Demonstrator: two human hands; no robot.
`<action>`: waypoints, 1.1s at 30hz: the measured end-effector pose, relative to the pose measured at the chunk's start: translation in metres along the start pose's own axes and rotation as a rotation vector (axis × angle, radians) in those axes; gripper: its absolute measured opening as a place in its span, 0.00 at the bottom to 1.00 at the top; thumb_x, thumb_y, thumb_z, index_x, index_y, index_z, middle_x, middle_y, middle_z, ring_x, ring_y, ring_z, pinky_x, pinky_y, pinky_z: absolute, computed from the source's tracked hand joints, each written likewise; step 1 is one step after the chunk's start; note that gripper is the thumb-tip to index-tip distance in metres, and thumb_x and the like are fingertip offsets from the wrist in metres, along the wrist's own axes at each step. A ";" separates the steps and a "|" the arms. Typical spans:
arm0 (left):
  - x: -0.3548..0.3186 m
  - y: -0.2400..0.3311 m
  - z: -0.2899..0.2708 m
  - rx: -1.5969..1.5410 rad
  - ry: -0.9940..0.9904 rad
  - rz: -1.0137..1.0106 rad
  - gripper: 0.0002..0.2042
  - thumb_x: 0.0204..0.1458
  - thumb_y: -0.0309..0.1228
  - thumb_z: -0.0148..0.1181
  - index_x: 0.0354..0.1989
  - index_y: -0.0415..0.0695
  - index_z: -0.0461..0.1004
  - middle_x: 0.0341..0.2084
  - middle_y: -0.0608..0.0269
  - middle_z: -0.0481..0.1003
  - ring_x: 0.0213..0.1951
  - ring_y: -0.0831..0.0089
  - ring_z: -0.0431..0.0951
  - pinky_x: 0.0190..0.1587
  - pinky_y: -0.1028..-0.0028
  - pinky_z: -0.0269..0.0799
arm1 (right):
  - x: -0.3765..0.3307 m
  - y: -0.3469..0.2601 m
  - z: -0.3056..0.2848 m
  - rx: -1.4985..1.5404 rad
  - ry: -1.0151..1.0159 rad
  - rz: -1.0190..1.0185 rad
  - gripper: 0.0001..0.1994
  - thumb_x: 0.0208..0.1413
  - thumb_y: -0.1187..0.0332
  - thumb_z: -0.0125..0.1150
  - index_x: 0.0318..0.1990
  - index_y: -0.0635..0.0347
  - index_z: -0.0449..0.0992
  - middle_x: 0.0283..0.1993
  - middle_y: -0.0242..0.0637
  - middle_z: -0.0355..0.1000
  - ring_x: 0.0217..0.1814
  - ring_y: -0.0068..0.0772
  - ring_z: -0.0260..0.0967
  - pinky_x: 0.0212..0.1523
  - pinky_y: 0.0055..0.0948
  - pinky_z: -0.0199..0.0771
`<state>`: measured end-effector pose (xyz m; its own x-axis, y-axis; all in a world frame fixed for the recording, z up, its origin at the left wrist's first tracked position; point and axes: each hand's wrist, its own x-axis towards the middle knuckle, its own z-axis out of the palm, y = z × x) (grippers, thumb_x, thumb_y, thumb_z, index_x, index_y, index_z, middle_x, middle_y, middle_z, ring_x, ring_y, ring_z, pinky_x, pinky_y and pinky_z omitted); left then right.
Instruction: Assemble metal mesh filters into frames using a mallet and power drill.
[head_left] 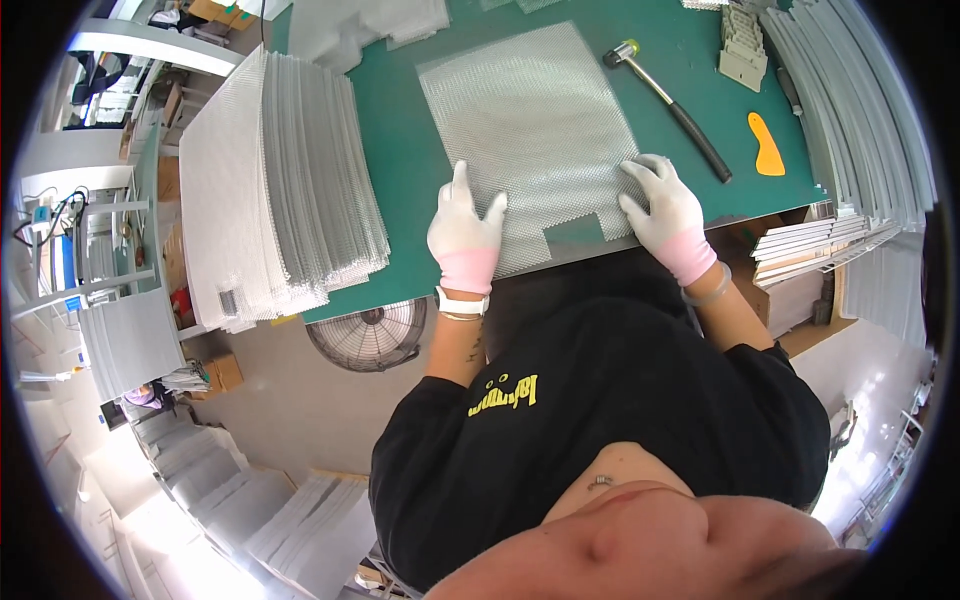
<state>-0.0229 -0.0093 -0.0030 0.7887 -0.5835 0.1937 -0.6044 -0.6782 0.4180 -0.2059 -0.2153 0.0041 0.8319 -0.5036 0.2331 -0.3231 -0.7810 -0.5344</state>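
Note:
A silvery metal mesh sheet [540,120] with a rectangular notch in its near edge lies flat on the green work table [400,130]. My left hand [466,225], in a white glove with a pink cuff, rests at the sheet's near left edge, thumb spread from the pointing forefinger. On the opposite side, my right hand [664,210], gloved alike, touches the right edge with bent fingers, its thumb apart on the mesh. Neither hand shows a closed grip. Whether more sheets lie beneath this one, I cannot tell.
A tall stack of mesh sheets [310,170] stands left. To the right lie a black-handled hammer [680,120], a yellow scraper [766,145] and beige plastic parts [742,50]. Long grey panels [850,100] line the right side. A round fan [370,335] stands below the table edge.

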 end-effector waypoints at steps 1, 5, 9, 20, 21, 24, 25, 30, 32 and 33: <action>-0.001 -0.001 0.001 -0.007 0.038 0.025 0.35 0.50 0.42 0.68 0.64 0.38 0.64 0.48 0.48 0.75 0.45 0.52 0.79 0.43 0.62 0.78 | 0.001 0.000 -0.001 -0.010 -0.028 0.024 0.20 0.53 0.66 0.64 0.54 0.56 0.75 0.56 0.43 0.69 0.52 0.47 0.72 0.51 0.38 0.75; -0.001 -0.001 0.004 0.004 0.065 0.045 0.35 0.49 0.42 0.69 0.63 0.37 0.64 0.48 0.47 0.75 0.46 0.51 0.79 0.44 0.62 0.78 | 0.007 -0.008 -0.011 -0.026 -0.131 0.134 0.19 0.51 0.67 0.65 0.52 0.54 0.76 0.54 0.45 0.67 0.52 0.50 0.70 0.51 0.39 0.74; 0.010 0.013 -0.016 0.043 -0.074 -0.119 0.36 0.48 0.41 0.69 0.66 0.43 0.64 0.55 0.45 0.70 0.53 0.48 0.73 0.53 0.57 0.73 | 0.024 -0.011 -0.028 -0.184 -0.181 0.070 0.18 0.51 0.65 0.66 0.51 0.53 0.77 0.53 0.47 0.67 0.53 0.52 0.69 0.52 0.41 0.73; 0.032 -0.006 -0.012 0.231 -0.177 0.178 0.30 0.52 0.45 0.62 0.63 0.48 0.69 0.66 0.48 0.60 0.68 0.41 0.54 0.71 0.43 0.41 | 0.321 0.085 -0.013 -0.459 0.091 0.285 0.31 0.55 0.48 0.58 0.62 0.57 0.68 0.58 0.53 0.69 0.63 0.55 0.66 0.61 0.45 0.70; 0.029 -0.005 -0.013 0.241 -0.140 0.181 0.31 0.51 0.45 0.63 0.64 0.47 0.68 0.67 0.44 0.57 0.69 0.40 0.53 0.71 0.42 0.41 | 0.341 0.091 -0.015 -0.382 0.025 0.417 0.30 0.55 0.48 0.58 0.61 0.57 0.70 0.58 0.53 0.70 0.63 0.53 0.68 0.61 0.45 0.71; 0.022 0.005 -0.025 0.096 0.041 0.182 0.35 0.49 0.46 0.65 0.65 0.45 0.64 0.67 0.39 0.54 0.68 0.36 0.52 0.70 0.40 0.40 | 0.372 0.137 -0.018 -0.426 -0.185 0.433 0.27 0.56 0.52 0.57 0.59 0.58 0.73 0.60 0.52 0.72 0.61 0.50 0.72 0.60 0.45 0.73; 0.017 0.005 -0.030 0.090 0.088 0.190 0.37 0.47 0.44 0.67 0.66 0.43 0.62 0.67 0.36 0.53 0.67 0.34 0.52 0.69 0.40 0.41 | 0.379 0.143 -0.017 -0.540 -0.348 0.299 0.24 0.57 0.56 0.57 0.58 0.58 0.75 0.60 0.50 0.73 0.60 0.48 0.73 0.58 0.45 0.74; -0.012 -0.007 -0.035 0.009 0.125 0.120 0.36 0.46 0.39 0.67 0.65 0.41 0.62 0.67 0.35 0.53 0.67 0.34 0.52 0.69 0.39 0.43 | 0.380 0.093 -0.031 -0.661 -0.170 0.436 0.22 0.56 0.64 0.60 0.58 0.56 0.72 0.52 0.45 0.76 0.54 0.48 0.76 0.52 0.39 0.78; -0.017 -0.007 -0.032 -0.041 0.109 0.126 0.36 0.46 0.39 0.67 0.64 0.41 0.63 0.66 0.35 0.54 0.67 0.34 0.52 0.68 0.39 0.43 | 0.381 0.094 -0.037 -0.604 0.263 -0.006 0.20 0.58 0.72 0.57 0.58 0.54 0.72 0.50 0.42 0.75 0.50 0.44 0.75 0.50 0.38 0.78; -0.017 -0.006 -0.031 -0.066 0.108 0.137 0.35 0.45 0.36 0.67 0.64 0.40 0.63 0.67 0.36 0.54 0.67 0.35 0.53 0.68 0.41 0.45 | 0.379 0.096 -0.041 -0.606 0.268 0.001 0.20 0.58 0.72 0.57 0.58 0.54 0.72 0.50 0.42 0.75 0.50 0.44 0.75 0.50 0.38 0.78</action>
<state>-0.0295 0.0182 0.0185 0.7093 -0.6145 0.3453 -0.7009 -0.5628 0.4382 0.0601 -0.4962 0.0745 0.7157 -0.5178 0.4687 -0.5858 -0.8105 -0.0011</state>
